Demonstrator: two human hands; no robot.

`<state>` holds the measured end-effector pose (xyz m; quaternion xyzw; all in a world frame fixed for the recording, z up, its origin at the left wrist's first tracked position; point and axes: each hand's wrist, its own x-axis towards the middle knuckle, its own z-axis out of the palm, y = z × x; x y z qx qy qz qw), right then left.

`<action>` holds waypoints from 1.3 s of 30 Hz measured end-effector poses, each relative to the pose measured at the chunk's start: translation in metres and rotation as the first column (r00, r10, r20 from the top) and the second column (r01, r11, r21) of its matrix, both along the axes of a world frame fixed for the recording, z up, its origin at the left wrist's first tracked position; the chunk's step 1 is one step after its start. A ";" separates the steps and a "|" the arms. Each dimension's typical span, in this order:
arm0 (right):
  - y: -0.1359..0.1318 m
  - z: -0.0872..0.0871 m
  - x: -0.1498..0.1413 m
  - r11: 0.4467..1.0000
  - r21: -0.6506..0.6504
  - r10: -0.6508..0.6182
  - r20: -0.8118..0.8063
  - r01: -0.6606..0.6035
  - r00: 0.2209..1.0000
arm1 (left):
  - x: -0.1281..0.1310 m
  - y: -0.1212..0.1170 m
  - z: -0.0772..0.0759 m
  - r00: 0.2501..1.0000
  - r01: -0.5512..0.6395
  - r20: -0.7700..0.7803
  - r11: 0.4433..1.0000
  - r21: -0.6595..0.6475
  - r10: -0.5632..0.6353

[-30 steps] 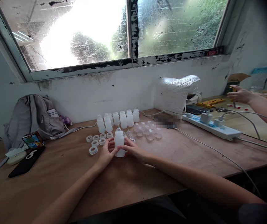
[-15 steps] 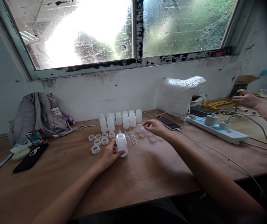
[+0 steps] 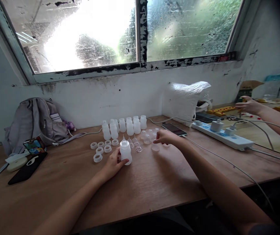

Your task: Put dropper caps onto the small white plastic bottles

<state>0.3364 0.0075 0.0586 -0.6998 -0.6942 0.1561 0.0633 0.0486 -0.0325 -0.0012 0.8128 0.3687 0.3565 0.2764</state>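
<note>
Gripping a bottle (image 3: 126, 154): left hand (image 3: 113, 162) — right hand (image 3: 166, 137) at caps (image 3: 155, 148), hold unclear — blue-marked power strip (image 3: 221, 134).

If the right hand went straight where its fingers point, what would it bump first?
Probably the clear cap just below the fingertip end of the right hand. They might even be touching; depth is hard to tell.
</note>
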 end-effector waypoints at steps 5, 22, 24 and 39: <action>-0.001 -0.001 0.002 0.999 0.015 0.035 -0.023 -0.035 0.999 | 0.000 0.000 0.001 1.000 -0.003 -0.015 1.000 0.008 0.003; -0.015 0.010 -0.022 0.899 0.424 0.407 -0.719 -0.109 0.563 | -0.003 -0.006 0.011 0.996 -0.030 -0.080 0.999 -0.017 0.029; -0.020 0.013 -0.029 0.879 0.472 0.445 -0.767 -0.063 0.462 | -0.005 -0.006 0.014 0.995 -0.036 -0.097 0.999 -0.012 0.034; -0.021 0.004 -0.039 0.933 0.318 0.358 -0.792 -0.167 0.494 | -0.009 0.001 0.012 0.997 -0.019 -0.075 0.997 -0.081 0.013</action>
